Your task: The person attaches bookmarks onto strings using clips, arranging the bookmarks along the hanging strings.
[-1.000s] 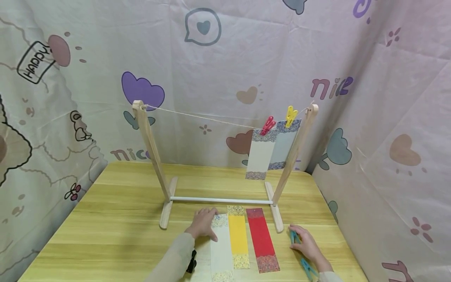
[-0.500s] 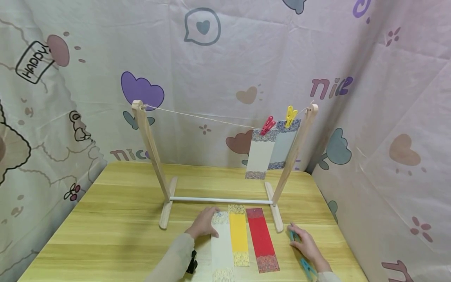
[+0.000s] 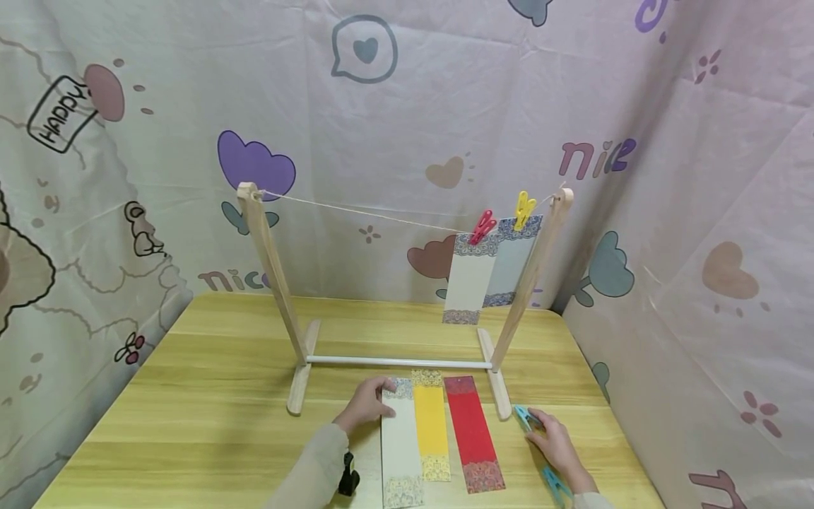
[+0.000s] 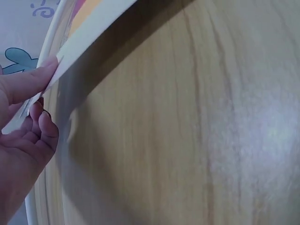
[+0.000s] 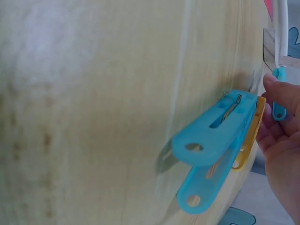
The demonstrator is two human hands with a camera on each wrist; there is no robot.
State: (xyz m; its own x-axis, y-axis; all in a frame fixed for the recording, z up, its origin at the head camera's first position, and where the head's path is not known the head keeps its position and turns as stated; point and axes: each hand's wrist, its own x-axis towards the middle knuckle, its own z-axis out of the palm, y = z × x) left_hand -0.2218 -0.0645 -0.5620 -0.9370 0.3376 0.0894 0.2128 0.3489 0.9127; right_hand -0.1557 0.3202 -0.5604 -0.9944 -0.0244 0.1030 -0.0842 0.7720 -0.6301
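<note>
My left hand (image 3: 367, 406) pinches a white paper strip (image 3: 400, 442) with floral ends by its upper left edge. In the left wrist view, the thumb lies over the strip (image 4: 89, 40), curled fingers lie under it, and that edge is raised off the table. At the right, my right hand (image 3: 556, 440) holds a light blue clothespin (image 3: 525, 417) between thumb and fingers. A second light blue clothespin (image 5: 218, 131) lies near its wrist, with a yellow clothespin (image 5: 251, 136) behind it. Beside the white strip lie a yellow strip (image 3: 432, 424) and a red strip (image 3: 472, 428).
Behind the strips stands a wooden frame (image 3: 270, 272) with a white crossbar (image 3: 397, 362) and a string (image 3: 356, 210). From the string hang a white strip (image 3: 469, 279) under a red clothespin (image 3: 483, 226) and a pale blue strip (image 3: 511, 261) under a yellow clothespin.
The white strip has shifted up slightly and its edge is lifted, with my left thumb now over it. In my right hand, the blue clothespin has come forward to point up and left.
</note>
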